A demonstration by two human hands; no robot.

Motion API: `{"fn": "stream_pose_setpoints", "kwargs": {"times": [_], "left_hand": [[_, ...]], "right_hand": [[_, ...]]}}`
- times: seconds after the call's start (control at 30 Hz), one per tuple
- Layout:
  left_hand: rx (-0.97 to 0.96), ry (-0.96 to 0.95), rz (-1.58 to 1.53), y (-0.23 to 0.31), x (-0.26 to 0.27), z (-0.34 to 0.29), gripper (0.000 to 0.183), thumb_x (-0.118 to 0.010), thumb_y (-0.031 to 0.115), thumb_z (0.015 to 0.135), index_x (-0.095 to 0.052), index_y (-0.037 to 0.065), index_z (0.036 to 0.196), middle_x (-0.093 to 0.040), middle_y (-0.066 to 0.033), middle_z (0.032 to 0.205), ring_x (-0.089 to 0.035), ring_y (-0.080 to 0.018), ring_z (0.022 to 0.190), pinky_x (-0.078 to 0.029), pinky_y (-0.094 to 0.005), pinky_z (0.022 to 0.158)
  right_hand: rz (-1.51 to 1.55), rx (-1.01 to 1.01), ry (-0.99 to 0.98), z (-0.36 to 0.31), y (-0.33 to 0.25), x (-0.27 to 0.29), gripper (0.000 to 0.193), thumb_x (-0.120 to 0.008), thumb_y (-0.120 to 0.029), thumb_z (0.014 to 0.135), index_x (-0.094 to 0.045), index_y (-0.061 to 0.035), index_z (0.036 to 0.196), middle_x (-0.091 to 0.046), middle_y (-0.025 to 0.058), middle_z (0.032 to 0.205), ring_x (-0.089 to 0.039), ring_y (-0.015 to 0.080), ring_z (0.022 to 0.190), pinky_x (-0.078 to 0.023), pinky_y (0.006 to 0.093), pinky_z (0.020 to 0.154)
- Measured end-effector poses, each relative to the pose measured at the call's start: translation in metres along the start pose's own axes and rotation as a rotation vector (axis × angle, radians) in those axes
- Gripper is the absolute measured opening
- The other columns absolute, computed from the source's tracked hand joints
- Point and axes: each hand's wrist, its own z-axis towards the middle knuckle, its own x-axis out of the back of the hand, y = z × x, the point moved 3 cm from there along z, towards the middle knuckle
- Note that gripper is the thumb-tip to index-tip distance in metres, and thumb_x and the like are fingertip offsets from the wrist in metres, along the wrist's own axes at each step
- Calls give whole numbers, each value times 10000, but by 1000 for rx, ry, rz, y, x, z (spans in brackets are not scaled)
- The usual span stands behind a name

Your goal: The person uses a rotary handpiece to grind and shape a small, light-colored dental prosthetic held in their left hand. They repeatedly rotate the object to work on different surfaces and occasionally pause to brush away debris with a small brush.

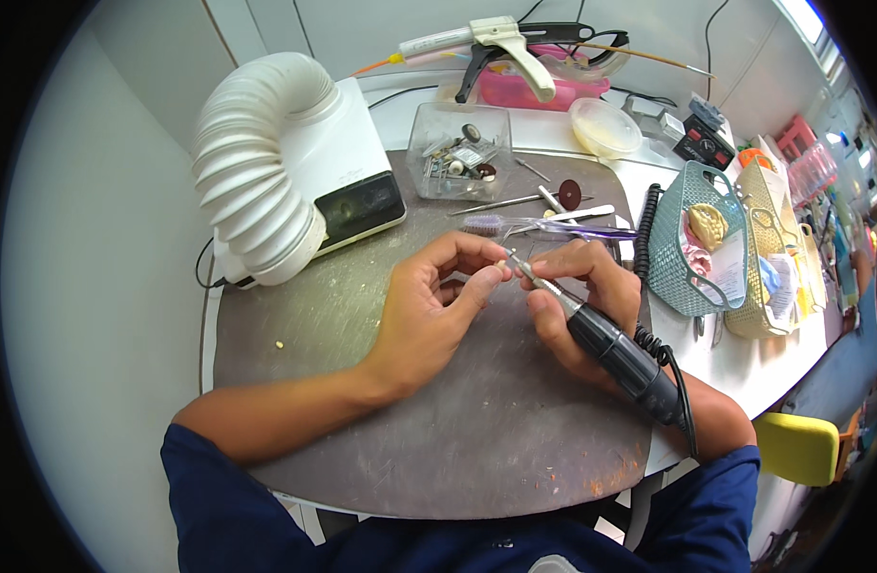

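Between thumb and fingertips, my left hand [421,310] pinches a small pale piece [502,265], too small to make out well. My right hand [596,282] is closed pen-like round a black and silver rotary handpiece [622,355]. The tool's thin metal tip points up and left, close to the pale piece; whether they touch I cannot tell. From the handpiece's back end a black cord runs beside my right wrist. A tiny yellowish piece [280,344] lies by itself on the grey work surface [362,477], left of my left forearm.
A white box with a thick ribbed hose [257,172] stands at the left. Behind my hands are a clear tub [424,181] of small bits, a purple toothbrush [591,230] and a brown disc [570,195]. A teal basket [686,267] stands on the right, a caulking gun [515,53] at the back.
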Motion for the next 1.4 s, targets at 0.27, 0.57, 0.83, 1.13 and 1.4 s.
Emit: {"fn": "stream_pose_setpoints", "kwargs": {"times": [0.27,0.57,0.83,1.13,1.4], "left_hand": [[-50,1,36,-1,2,5,164,-633,126,957,-635,30,1090,-673,-9,986,-606,-57,893,-486,-219,740],[-45,-12,35,0,5,6,210,-632,140,961,-625,14,1128,-662,-43,1017,-591,-87,929,-483,-252,790],[-50,7,-18,-1,3,4,175,-581,110,985,-628,3,1116,-692,-66,1011,-653,-115,967,-527,-253,784],[-52,1,0,-3,5,6,218,-594,157,990,-575,14,1154,-712,-91,1021,-646,-102,924,-497,-245,793],[-100,34,79,-7,8,7,196,-638,145,957,-627,21,1108,-666,-61,1007,-605,-104,936,-489,-254,810]], "right_hand": [[33,-52,31,1,4,-4,212,-727,-46,785,-623,25,954,-698,148,851,-716,216,769,-552,295,713],[12,-37,45,2,5,-5,236,-761,-29,764,-624,15,951,-700,139,855,-715,222,789,-561,307,729],[-41,21,-13,3,-1,-2,246,-744,-5,725,-615,25,933,-697,158,869,-718,249,798,-553,308,725],[-10,-71,48,3,6,-4,206,-739,-55,746,-626,27,897,-694,151,815,-712,230,746,-552,305,705],[-7,-87,-77,1,9,-5,193,-658,-63,879,-554,19,1019,-639,124,974,-654,163,909,-528,330,893]]}}
